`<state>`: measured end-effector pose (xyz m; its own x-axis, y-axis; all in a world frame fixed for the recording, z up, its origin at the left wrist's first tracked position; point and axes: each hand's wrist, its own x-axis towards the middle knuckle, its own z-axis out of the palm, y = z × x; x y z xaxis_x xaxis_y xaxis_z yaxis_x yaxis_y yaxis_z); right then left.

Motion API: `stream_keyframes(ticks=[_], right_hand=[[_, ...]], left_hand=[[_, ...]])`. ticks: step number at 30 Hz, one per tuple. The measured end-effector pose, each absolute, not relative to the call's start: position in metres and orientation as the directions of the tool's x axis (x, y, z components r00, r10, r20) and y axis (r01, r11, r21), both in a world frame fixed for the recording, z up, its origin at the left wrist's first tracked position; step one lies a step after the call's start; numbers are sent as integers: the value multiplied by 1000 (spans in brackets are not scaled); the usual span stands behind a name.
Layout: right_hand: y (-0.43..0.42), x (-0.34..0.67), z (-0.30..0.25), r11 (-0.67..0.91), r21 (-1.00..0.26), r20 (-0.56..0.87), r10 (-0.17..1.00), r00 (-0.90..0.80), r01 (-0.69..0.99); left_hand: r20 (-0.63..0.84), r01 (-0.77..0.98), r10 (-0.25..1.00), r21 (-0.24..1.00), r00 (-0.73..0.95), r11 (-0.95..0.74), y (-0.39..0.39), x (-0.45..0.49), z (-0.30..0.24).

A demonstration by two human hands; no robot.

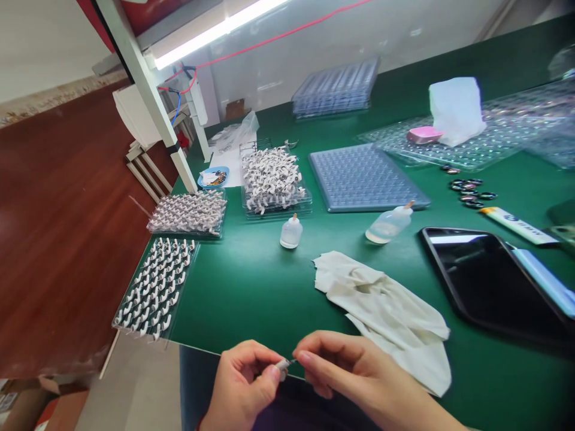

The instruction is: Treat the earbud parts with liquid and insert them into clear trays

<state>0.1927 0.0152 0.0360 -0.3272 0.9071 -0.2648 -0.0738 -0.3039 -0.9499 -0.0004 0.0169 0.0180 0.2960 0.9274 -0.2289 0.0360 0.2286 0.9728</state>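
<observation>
My left hand (250, 383) pinches a small white earbud shell (283, 364) between thumb and fingers, near the table's front edge. Close against it, my right hand (345, 371) has its thumb and forefinger pressed together at the shell's tip. A thin dark bit shows between the two hands, too small to name. Beyond the right hand lies a crumpled off-white cloth (381, 299). More white earbud shells stand in rows in a clear tray (179, 293) at the left.
Behind are a second filled tray (186, 214), a heap of white shells (272, 179), two squeeze bottles (291, 232) and a bluish dimpled tray (366, 176). To the right lie a dark-screened tablet (485, 275), a white-and-yellow tube (518, 226) and several glossy dark pieces (469, 193).
</observation>
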Motion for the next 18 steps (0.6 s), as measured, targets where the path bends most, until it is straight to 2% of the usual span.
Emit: stream_keyframes(ticks=[6,18], right_hand=[[16,192,35,-299,-952,-257,897,-360,-66],[7,197,30,-258,-958,-188,899,-396,-129]], left_hand=[[-223,55,927,975,301,216,15,2,18],[-363,-99,876,906,317,412,12,0,10]])
